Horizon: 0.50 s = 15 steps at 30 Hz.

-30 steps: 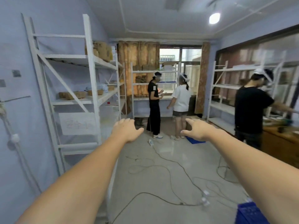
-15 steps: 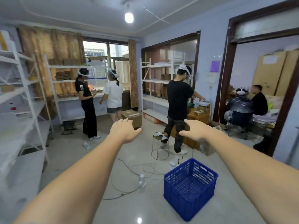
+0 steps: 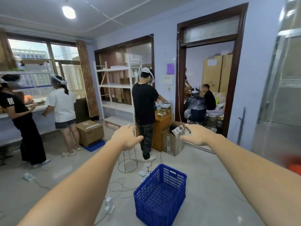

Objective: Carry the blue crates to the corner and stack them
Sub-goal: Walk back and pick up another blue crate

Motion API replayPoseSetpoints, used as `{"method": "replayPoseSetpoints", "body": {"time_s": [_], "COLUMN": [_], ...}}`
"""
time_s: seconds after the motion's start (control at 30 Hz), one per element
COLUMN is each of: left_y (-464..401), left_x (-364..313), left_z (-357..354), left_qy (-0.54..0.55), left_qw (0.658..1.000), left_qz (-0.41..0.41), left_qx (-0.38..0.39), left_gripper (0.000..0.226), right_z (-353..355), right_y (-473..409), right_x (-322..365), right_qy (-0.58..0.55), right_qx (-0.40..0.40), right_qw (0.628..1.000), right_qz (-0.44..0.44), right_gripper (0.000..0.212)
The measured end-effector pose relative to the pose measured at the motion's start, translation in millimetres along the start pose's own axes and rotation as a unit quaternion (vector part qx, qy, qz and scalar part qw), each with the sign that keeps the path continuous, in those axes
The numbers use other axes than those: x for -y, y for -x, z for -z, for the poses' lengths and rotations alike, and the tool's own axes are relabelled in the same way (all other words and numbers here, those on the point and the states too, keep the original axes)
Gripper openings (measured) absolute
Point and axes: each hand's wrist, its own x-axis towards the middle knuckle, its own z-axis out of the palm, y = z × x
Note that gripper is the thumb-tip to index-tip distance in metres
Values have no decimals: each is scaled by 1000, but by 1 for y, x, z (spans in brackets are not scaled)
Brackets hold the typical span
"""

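An empty blue plastic crate [image 3: 160,195] with mesh walls stands upright on the tiled floor, low in the middle of the view. Both my arms reach forward above it at chest height. My left hand [image 3: 127,137] is held out palm down with relaxed fingers and holds nothing. My right hand [image 3: 196,135] is level with it, fingers spread, also holding nothing. Both hands are well above and beyond the crate, not touching it. A flat blue piece [image 3: 95,145] lies under a cardboard box by the window.
Cables and power strips [image 3: 143,174] trail over the floor left of the crate. A wire stool frame [image 3: 127,162] stands just beyond it. Three people work at white shelves [image 3: 114,86] ahead. Cardboard boxes [image 3: 172,139] sit by an open doorway [image 3: 206,88]. Something orange [image 3: 294,167] is at the right edge.
My view has swung to the right, from the left shelving to the doorway side. The blue crate has come into full view below my hands. My arms stay outstretched and holding nothing.
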Motion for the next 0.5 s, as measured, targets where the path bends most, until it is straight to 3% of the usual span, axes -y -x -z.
{"method": "replayPoseSetpoints", "body": {"time_s": [0.5], "left_y": [-205], "left_x": [-89], "left_z": [-80], "left_qy": [-17], "left_qw": [999], "left_qz": [-34], "left_qx": [13], "left_gripper": [73], "right_z": [6], "right_y": [-146], "right_x": [-148], "right_qy": [16], "right_qx": [26], "right_qw": [999], "right_qz": [-45], "right_gripper": [86]}}
